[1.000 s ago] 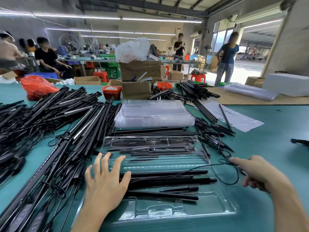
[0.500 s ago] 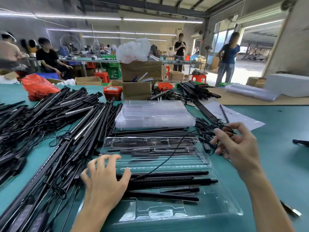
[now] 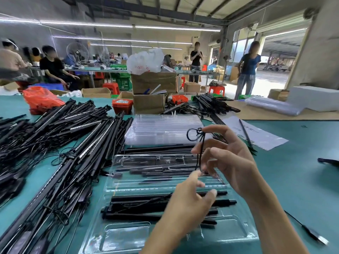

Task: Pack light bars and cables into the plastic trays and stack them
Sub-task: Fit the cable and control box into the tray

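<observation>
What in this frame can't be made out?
Head view only:
- Left hand: motion-blurred, so its grip on the cable is unclear.
- Near tray: front edge cut off by the frame and forearms.
- Printed sheet: text too small.
- Right hand hides part of the middle tray.

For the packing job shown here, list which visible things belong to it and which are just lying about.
Job: black cable held by right hand and left hand; near tray; light bars in it; empty tray stack.

Lying about: red bag; cardboard box; white foam block.
</observation>
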Available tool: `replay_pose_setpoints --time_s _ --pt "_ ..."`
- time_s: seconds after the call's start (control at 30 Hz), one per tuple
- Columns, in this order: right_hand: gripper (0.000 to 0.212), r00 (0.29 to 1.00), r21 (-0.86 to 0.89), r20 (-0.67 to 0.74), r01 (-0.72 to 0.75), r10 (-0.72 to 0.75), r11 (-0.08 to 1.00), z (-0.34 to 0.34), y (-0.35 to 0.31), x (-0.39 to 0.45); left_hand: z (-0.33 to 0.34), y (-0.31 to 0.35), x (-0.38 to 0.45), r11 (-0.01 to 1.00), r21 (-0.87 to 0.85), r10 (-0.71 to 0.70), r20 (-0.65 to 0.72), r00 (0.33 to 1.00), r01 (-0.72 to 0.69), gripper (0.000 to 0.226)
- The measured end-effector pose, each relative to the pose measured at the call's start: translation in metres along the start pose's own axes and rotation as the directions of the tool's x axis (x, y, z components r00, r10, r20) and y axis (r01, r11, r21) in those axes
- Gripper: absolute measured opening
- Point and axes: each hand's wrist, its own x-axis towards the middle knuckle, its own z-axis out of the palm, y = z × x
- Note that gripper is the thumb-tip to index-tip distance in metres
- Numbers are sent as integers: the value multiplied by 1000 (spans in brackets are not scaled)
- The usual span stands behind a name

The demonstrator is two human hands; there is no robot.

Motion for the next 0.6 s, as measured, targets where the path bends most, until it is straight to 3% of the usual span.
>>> replay_pose_setpoints --time_s 0.07,0.23,0.43,0.6 --pt "41 999 47 52 -2 -1 999 4 -7 4 13 4 15 995 -90 -56 -33 998 53 61" --pt "44 993 126 117 -16 1 992 3 -11 8 28 3 31 969 -244 -10 -192 981 -38 13" --pt "48 997 89 -80 8 -1 996 -17 -3 6 6 14 13 886 -444 108 -81 991 -132 16" --pt "48 963 146 -269 33 8 989 -33 3 0 -47 8 -6 762 -646 25 -44 999 -48 46"
